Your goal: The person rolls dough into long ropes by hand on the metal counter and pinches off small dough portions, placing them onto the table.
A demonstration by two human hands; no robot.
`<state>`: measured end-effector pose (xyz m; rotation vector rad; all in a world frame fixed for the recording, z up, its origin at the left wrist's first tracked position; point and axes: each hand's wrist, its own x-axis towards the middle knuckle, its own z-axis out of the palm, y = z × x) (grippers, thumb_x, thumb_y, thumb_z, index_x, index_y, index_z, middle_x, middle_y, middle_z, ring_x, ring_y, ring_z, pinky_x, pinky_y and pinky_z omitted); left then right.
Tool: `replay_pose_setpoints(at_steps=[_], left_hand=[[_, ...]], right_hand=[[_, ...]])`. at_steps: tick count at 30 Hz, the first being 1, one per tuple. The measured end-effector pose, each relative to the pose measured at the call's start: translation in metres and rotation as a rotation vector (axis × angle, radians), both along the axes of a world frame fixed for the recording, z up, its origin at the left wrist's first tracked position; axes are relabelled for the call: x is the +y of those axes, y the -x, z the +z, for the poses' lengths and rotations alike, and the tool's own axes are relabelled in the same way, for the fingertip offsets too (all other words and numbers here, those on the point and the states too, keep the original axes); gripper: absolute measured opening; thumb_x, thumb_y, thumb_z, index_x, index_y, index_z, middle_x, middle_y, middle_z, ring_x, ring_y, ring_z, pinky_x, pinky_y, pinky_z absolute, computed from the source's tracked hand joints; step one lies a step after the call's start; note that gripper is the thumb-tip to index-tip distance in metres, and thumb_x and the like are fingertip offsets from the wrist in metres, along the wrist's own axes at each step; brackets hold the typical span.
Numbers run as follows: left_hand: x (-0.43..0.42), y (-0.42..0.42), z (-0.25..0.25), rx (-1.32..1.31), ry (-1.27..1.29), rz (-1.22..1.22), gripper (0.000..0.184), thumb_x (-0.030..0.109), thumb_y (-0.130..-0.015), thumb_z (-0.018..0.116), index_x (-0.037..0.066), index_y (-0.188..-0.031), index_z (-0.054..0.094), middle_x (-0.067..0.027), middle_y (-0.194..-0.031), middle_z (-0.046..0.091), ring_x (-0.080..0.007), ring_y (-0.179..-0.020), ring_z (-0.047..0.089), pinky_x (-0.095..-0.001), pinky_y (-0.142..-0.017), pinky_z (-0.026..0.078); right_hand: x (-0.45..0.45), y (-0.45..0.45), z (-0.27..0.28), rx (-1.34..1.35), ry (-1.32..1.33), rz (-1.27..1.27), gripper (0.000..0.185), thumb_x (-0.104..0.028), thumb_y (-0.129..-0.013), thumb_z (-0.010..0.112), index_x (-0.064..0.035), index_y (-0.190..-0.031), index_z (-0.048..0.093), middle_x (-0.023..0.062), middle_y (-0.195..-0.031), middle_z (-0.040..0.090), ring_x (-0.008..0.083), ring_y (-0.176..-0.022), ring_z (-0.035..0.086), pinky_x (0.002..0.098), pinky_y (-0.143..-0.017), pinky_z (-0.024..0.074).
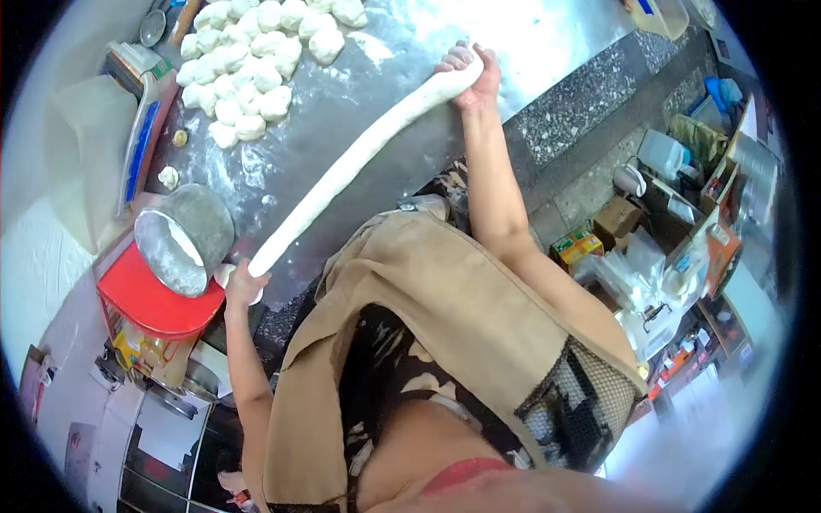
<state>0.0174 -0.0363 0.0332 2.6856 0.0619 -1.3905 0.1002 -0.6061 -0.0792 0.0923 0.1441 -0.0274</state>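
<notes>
A long white rope of dough [355, 158] stretches diagonally over the grey metal work surface [333, 111]. Its upper right end is gripped by my right hand [477, 79], with the fingers wrapped round it. My left hand [245, 284] is closed on the lower left end, and a short bit of dough sticks out past the fingers. Beside my left hand stands a dented metal pot [209, 224], tilted in view, with white powder inside. Many pale dough lumps [248, 73] lie in a cluster at the upper left of the surface.
A red stool [154, 295] is under the pot at the left. Small dough scraps [168, 177] lie near the pot. At the right are a speckled stone edge [569, 111], cardboard boxes [617, 218], plastic bags [637, 269] and shelves. A plastic container [663, 17] sits at the top right.
</notes>
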Motion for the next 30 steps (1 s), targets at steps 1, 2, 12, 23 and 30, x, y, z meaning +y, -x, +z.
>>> replay_pose_setpoints(at_steps=[1, 2, 12, 23, 30], left_hand=[[-0.008, -0.002, -0.002, -0.058, -0.007, -0.044, 0.046, 0.033, -0.071, 0.077, 0.002, -0.097, 0.056, -0.0230, -0.090, 0.066, -0.0385, -0.088, 0.065, -0.0451, -0.076, 0.049], [-0.017, 0.001, -0.005, -0.130, -0.032, -0.114, 0.044, 0.031, -0.070, 0.077, 0.003, -0.096, 0.054, -0.0218, -0.088, 0.066, -0.0401, -0.088, 0.063, -0.0467, -0.073, 0.049], [-0.062, -0.003, -0.024, -0.198, -0.036, -0.195, 0.042, 0.022, -0.069, 0.078, 0.005, -0.095, 0.051, -0.0197, -0.093, 0.063, -0.0396, -0.092, 0.061, -0.0487, -0.076, 0.046], [-0.345, -0.113, 0.016, -0.375, 0.723, -0.105, 0.059, 0.023, -0.074, 0.075, 0.005, -0.126, 0.051, -0.0156, -0.121, 0.057, -0.0331, -0.112, 0.056, -0.0384, -0.095, 0.045], [-0.542, -0.158, 0.011, -0.247, 1.024, 0.087, 0.068, 0.037, -0.069, 0.077, 0.001, -0.121, 0.052, -0.0209, -0.111, 0.063, -0.0372, -0.104, 0.061, -0.0414, -0.088, 0.048]], right_hand=[[-0.006, -0.008, 0.004, -0.036, 0.010, 0.004, 0.025, -0.025, -0.083, 0.064, -0.0063, -0.092, 0.051, -0.0015, -0.068, 0.045, 0.0127, -0.061, 0.044, 0.0301, -0.064, 0.0373], [-0.009, -0.010, 0.018, 0.086, 0.000, -0.012, 0.019, -0.024, -0.084, 0.060, -0.0061, -0.087, 0.053, -0.0015, -0.063, 0.044, 0.0139, -0.059, 0.044, 0.0327, -0.063, 0.0399], [-0.089, -0.019, 0.032, -0.092, 0.210, 0.042, 0.029, -0.031, -0.087, 0.062, -0.0054, -0.097, 0.052, -0.0035, -0.067, 0.047, 0.0103, -0.061, 0.044, 0.0285, -0.065, 0.0377], [-0.121, -0.057, 0.103, -0.222, 0.509, 0.111, 0.025, -0.032, -0.088, 0.062, -0.0088, -0.097, 0.058, -0.0060, -0.062, 0.044, 0.0091, -0.059, 0.042, 0.0278, -0.065, 0.0361], [-0.118, -0.063, 0.116, 0.095, 0.592, 0.046, 0.038, -0.034, -0.088, 0.060, -0.0006, -0.107, 0.056, 0.0033, -0.069, 0.054, 0.0148, -0.065, 0.051, 0.0319, -0.067, 0.0450]])
